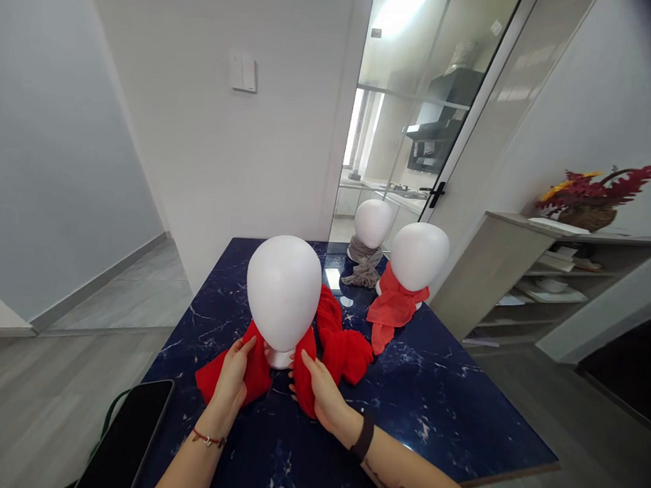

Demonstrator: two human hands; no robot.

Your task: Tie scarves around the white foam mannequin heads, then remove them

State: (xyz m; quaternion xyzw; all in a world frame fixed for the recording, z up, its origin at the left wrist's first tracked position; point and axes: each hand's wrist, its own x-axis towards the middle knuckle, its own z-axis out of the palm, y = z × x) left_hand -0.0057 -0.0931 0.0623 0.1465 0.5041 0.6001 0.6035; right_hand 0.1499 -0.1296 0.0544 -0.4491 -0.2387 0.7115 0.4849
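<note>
A white foam mannequin head [284,292] stands near me on the dark blue marble table [432,404]. A red scarf [343,348] is draped around its neck, with its ends spread left and right. My left hand [231,377] grips the left end of the scarf. My right hand [320,393] holds the right end in front of the neck. Both hands have fingers closed on the red cloth.
Two more white heads stand farther back: one with a red-orange scarf [392,307], one with a grey scarf [363,265]. A black phone [126,436] lies at the table's near left corner. A shelf with a flower basket [588,203] stands at the right.
</note>
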